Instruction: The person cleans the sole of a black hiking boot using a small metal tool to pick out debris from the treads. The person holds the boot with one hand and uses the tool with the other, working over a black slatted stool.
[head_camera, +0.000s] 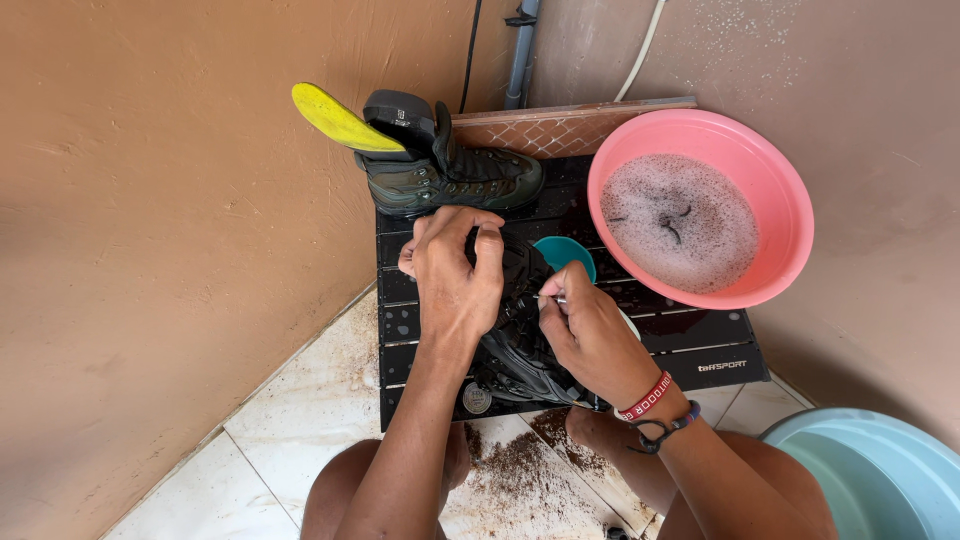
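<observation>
A dark hiking boot (520, 345) lies on a low black slatted table (700, 345) right in front of me. My left hand (455, 270) grips the boot's upper end from above. My right hand (585, 335) rests against the boot's side and holds a thin light-coloured tool, most of which is hidden by my fingers. A small teal cup (570, 252) stands just behind the boot.
A second boot (450, 170) with a yellow insole (335, 118) sticking out stands at the table's far edge. A pink basin (700, 205) of foamy water sits at the right. A light blue tub (870, 470) is at bottom right. Brown dirt lies on the tiled floor (300, 410).
</observation>
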